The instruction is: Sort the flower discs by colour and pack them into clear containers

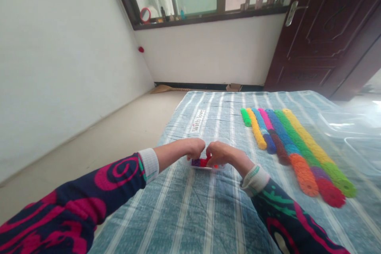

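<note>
A small clear plastic box (225,141) sits on the striped cloth in front of me. Inside it lie purple pieces (195,162) and red pieces (203,162), with a bit of orange at the right. My left hand (195,149) reaches over the box's left side, fingers curled down and closed; whatever they grip is hidden. From the right, my right hand (220,153) dips into the box with thumb and fingers pinched on a red piece (208,159). Both hands are close together, nearly touching.
Rows of stacked colourful notched discs (285,139) lie at the right of the striped cloth (178,214). Further right are clear plastic containers (342,123). Beyond the box is a "With love" print (197,121). A dark red door (321,35) and a windowsill with small items stand behind.
</note>
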### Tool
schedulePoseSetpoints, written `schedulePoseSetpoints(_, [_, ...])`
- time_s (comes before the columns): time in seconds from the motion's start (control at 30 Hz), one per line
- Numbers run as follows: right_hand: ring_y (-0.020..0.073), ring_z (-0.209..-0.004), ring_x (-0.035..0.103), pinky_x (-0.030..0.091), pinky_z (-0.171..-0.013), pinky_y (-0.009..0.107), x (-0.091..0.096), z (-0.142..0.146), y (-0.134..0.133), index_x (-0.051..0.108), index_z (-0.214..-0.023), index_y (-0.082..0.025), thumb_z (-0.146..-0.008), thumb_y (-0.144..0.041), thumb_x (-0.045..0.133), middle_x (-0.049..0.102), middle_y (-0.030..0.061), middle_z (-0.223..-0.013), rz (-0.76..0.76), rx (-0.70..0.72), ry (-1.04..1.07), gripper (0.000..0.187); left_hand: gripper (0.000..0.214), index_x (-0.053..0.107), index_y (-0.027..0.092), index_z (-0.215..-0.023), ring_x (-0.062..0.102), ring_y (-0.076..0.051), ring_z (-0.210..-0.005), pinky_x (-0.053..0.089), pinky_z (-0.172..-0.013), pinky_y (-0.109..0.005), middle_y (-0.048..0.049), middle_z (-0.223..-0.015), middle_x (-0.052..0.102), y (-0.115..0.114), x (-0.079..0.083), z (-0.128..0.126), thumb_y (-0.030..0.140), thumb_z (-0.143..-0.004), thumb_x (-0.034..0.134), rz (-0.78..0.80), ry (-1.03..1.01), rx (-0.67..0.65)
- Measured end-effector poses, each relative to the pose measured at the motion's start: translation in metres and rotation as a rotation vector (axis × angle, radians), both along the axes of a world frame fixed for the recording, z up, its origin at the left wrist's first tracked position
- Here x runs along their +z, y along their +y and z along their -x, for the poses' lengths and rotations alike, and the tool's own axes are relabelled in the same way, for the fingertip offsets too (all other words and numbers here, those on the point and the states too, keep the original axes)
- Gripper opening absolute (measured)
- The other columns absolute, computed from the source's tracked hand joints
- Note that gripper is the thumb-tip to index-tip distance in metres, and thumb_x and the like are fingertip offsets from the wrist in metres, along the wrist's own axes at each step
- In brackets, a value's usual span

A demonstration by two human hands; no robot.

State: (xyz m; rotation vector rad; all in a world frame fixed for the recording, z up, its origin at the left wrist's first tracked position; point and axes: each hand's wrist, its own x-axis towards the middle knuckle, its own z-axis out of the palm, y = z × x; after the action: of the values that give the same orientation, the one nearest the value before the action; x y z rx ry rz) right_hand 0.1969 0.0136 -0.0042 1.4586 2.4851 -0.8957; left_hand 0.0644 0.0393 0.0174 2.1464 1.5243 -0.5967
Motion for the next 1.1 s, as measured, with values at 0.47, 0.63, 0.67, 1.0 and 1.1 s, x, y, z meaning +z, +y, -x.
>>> schedulePoseSetpoints(0.47, [0.0149, -0.056, 0.065, 0.043, -0.050, 0.019, 0.007, 0.003, -0.003, 0.074, -0.094, -0.017, -0.069, -0.027, 0.068, 0.072, 0.0048, -0.069, 0.003, 0.002, -0.035, 0.028, 0.017, 0.072, 0.020, -0.075, 0.068, -0.026, -0.082, 0.047, -0.065, -0.029, -0.0088, -0.080, 0.072, -0.024, 0.016, 0.012, 0.011, -0.065, 0.061, -0.158, 0.207, -0.415])
schedulePoseSetpoints(0.63, [0.0157, -0.057, 0.066, 0.044, -0.050, 0.019, 0.006, 0.004, -0.003, 0.074, -0.097, -0.016, -0.067, -0.025, 0.068, 0.072, 0.0054, -0.069, -0.015, 0.002, -0.049, 0.032, 0.021, 0.074, 0.020, -0.079, 0.068, -0.028, -0.084, 0.046, -0.065, -0.029, -0.0102, -0.083, 0.073, -0.022, 0.015, 0.014, 0.011, -0.067, 0.060, -0.179, 0.229, -0.450])
schedulePoseSetpoints(0.67, [0.0157, -0.057, 0.066, 0.044, -0.049, 0.019, 0.005, 0.004, -0.002, 0.074, -0.096, -0.016, -0.066, -0.025, 0.068, 0.072, 0.0054, -0.069, -0.015, 0.002, -0.048, 0.032, 0.022, 0.074, 0.021, -0.081, 0.068, -0.028, -0.085, 0.046, -0.066, -0.029, -0.0103, -0.085, 0.073, -0.022, 0.016, 0.014, 0.012, -0.067, 0.059, -0.175, 0.236, -0.446])
schedulePoseSetpoints(1.0, [0.0148, -0.054, 0.065, 0.043, -0.046, 0.019, 0.004, 0.006, -0.001, 0.073, -0.097, -0.015, -0.068, -0.027, 0.066, 0.072, 0.0058, -0.070, 0.021, 0.022, -0.044, 0.032, 0.025, 0.074, 0.023, -0.091, 0.067, -0.026, -0.079, 0.044, -0.060, -0.029, -0.0103, -0.087, 0.073, -0.033, 0.025, 0.017, 0.021, -0.077, 0.054, -0.134, 0.181, -0.436])
schedulePoseSetpoints(1.1, [0.0154, -0.055, 0.065, 0.042, -0.045, 0.019, 0.003, 0.008, -0.001, 0.073, -0.095, -0.015, -0.065, -0.026, 0.067, 0.072, 0.0060, -0.070, -0.003, 0.012, -0.050, 0.032, 0.023, 0.073, 0.023, -0.087, 0.066, -0.024, -0.076, 0.042, -0.056, -0.027, -0.0075, -0.083, 0.073, -0.033, 0.027, 0.019, 0.015, -0.071, 0.057, -0.141, 0.174, -0.484])
